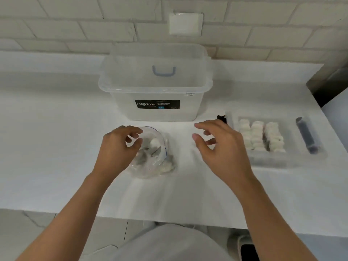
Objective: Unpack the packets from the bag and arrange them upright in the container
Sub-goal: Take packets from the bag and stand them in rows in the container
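Note:
A clear zip bag [160, 162] with a blue-lined mouth lies on the white counter in front of me. Inside it are white and grey packets [154, 143], blurred through the plastic. My left hand [116, 149] is at the bag's left side, thumb and fingers curled on the rim of its open mouth. My right hand [220, 147] hovers to the right of the bag with loosely curled fingers and holds nothing. Further right stands a low clear container [271, 160]. Three rows of white packets [258, 136] stand upright in it.
A tall clear Megabox tub [156, 87] with a blue handle stands behind the bag, against the brick wall. A dark blue cylinder [307, 136] lies in the low container's right part. A small black object [221, 117] sits by its left corner. The counter's front edge [169, 220] is near my body.

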The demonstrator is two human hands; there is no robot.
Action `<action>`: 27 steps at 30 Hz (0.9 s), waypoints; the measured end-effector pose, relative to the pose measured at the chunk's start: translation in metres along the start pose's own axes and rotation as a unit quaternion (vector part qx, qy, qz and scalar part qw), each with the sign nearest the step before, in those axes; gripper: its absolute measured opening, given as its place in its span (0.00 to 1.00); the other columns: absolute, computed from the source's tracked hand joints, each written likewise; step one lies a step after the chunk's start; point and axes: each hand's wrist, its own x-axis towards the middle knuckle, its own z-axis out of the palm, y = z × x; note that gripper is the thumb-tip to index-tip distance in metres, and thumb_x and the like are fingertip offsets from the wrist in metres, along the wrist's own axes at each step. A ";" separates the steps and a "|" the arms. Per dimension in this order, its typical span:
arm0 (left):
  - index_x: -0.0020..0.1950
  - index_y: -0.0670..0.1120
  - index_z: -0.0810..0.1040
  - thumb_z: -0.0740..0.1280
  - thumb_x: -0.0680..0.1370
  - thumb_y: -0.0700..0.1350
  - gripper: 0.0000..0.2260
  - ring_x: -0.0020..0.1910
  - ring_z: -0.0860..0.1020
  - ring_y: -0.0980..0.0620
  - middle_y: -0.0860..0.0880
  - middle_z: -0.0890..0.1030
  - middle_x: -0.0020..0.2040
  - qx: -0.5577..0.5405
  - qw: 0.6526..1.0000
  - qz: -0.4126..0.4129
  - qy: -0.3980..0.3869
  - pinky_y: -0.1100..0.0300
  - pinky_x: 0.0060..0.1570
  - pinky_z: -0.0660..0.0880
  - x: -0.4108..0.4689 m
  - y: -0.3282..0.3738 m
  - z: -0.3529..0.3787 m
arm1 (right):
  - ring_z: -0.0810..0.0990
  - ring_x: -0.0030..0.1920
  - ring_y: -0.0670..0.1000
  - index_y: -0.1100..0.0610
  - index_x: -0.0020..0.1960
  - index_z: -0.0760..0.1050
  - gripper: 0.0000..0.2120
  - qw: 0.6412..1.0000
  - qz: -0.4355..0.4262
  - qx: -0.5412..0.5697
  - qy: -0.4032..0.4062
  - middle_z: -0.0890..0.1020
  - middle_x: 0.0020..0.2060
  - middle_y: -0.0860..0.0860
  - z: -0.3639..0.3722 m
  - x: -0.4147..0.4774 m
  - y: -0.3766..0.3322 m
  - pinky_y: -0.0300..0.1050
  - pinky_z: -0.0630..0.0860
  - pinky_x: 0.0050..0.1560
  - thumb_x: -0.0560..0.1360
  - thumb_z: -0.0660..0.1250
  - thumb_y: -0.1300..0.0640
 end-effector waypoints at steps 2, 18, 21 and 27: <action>0.52 0.51 0.84 0.75 0.74 0.42 0.08 0.41 0.79 0.55 0.55 0.81 0.44 0.024 0.999 0.008 -0.021 0.67 0.42 0.72 -0.009 -0.025 -0.002 | 0.81 0.47 0.43 0.53 0.60 0.82 0.11 0.997 0.011 0.021 -0.067 0.83 0.53 0.44 0.041 -0.003 -0.015 0.33 0.80 0.47 0.78 0.71 0.56; 0.68 0.50 0.68 0.78 0.68 0.48 0.32 0.55 0.79 0.45 0.50 0.78 0.57 0.185 0.944 0.005 -0.273 0.50 0.44 0.78 0.018 -0.096 0.008 | 0.80 0.47 0.59 0.50 0.52 0.79 0.12 0.930 0.024 -0.265 -0.252 0.82 0.50 0.48 0.181 0.019 -0.036 0.49 0.76 0.41 0.75 0.64 0.64; 0.74 0.53 0.61 0.80 0.63 0.47 0.44 0.53 0.79 0.43 0.50 0.80 0.56 0.150 0.943 0.001 -0.298 0.46 0.47 0.80 0.027 -0.099 0.005 | 0.79 0.51 0.53 0.48 0.50 0.79 0.12 0.924 -0.027 -0.243 -0.294 0.81 0.50 0.45 0.192 0.027 -0.048 0.48 0.77 0.39 0.75 0.65 0.63; 0.72 0.57 0.64 0.78 0.63 0.49 0.41 0.48 0.81 0.45 0.52 0.82 0.52 0.079 0.961 0.008 -0.265 0.46 0.46 0.81 0.027 -0.111 0.001 | 0.77 0.59 0.54 0.49 0.58 0.79 0.13 0.921 0.001 -0.280 -0.272 0.80 0.57 0.46 0.216 0.036 -0.050 0.46 0.70 0.42 0.78 0.65 0.44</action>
